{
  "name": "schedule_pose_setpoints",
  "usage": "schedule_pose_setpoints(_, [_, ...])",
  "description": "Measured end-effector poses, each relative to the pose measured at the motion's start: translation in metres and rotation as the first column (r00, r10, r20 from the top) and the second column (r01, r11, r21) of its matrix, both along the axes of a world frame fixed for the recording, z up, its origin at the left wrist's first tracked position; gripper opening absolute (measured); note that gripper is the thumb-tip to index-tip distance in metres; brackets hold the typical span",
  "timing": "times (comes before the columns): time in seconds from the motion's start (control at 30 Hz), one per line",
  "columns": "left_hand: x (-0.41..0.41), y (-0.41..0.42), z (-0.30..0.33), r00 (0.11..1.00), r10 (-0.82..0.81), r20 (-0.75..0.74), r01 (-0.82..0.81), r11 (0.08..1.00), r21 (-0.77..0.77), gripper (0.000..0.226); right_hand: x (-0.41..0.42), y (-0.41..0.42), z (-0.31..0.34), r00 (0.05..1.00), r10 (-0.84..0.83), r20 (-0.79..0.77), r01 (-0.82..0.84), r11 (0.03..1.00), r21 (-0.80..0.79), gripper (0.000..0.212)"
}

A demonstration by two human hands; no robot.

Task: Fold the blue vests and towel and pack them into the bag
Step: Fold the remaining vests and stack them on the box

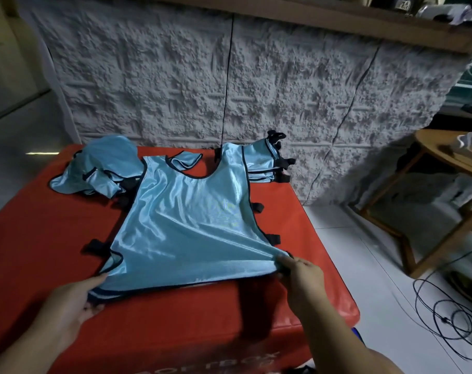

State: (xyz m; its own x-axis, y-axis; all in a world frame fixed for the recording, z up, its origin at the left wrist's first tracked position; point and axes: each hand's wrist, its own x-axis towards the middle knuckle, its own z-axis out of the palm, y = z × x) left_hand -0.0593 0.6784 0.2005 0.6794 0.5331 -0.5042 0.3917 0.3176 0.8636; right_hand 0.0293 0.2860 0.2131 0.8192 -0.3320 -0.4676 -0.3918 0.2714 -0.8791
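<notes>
On the red desk (54, 238), you have bare surface along the left side and the near edge at the bottom of the frame. The spread vest (186, 220) covers the centre. A crumpled vest heap (105, 168) blocks the upper-left corner; a folded vest stack (267, 163) blocks the upper-right corner. The textured wall (256, 85) closes the far edge directly behind both. To the right of the desk, the white floor (351, 252) is open, bounded by a wooden side table (445, 163) and coiled cables (451, 322) at lower right.
</notes>
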Motion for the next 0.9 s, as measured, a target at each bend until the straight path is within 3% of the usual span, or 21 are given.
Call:
schedule_pose_setpoints(0.13, [-0.002, -0.004, -0.008, 0.998, -0.010, -0.066, 0.011, 1.000, 0.025, 0.011, -0.003, -0.007, -0.008, 0.980, -0.113, -0.163, 0.134, 0.983, 0.125, 0.024])
schedule_pose_setpoints(0.27, [-0.004, -0.004, -0.011, 0.996, -0.036, -0.087, 0.043, 0.996, 0.073, 0.013, -0.001, -0.005, -0.011, 0.979, 0.020, -0.202, 0.010, 0.989, 0.147, 0.033])
schedule_pose_setpoints(0.37, [-0.005, -0.002, -0.008, 0.995, -0.054, -0.088, 0.063, 0.993, 0.102, 0.016, 0.003, -0.006, -0.019, 0.970, 0.142, -0.200, -0.101, 0.974, 0.201, 0.065])
schedule_pose_setpoints(0.4, [-0.006, -0.002, -0.008, 0.994, -0.054, -0.090, 0.064, 0.993, 0.104, 0.017, 0.003, -0.006, -0.019, 0.962, 0.180, -0.205, -0.140, 0.970, 0.196, 0.065])
schedule_pose_setpoints(0.5, [-0.006, 0.001, -0.010, 0.994, -0.038, -0.106, 0.050, 0.993, 0.111, 0.021, 0.002, -0.003, -0.008, 0.953, 0.204, -0.223, -0.185, 0.977, 0.104, 0.032])
schedule_pose_setpoints(0.67, [-0.006, 0.008, -0.016, 0.987, -0.004, -0.163, 0.030, 0.987, 0.160, 0.025, 0.007, -0.005, -0.009, 0.980, 0.106, -0.167, -0.114, 0.993, -0.038, 0.026])
schedule_pose_setpoints(0.9, [-0.008, 0.004, -0.013, 0.983, -0.032, -0.181, 0.063, 0.983, 0.173, 0.016, 0.012, -0.002, -0.017, 0.975, 0.110, -0.195, -0.148, 0.970, -0.192, 0.036])
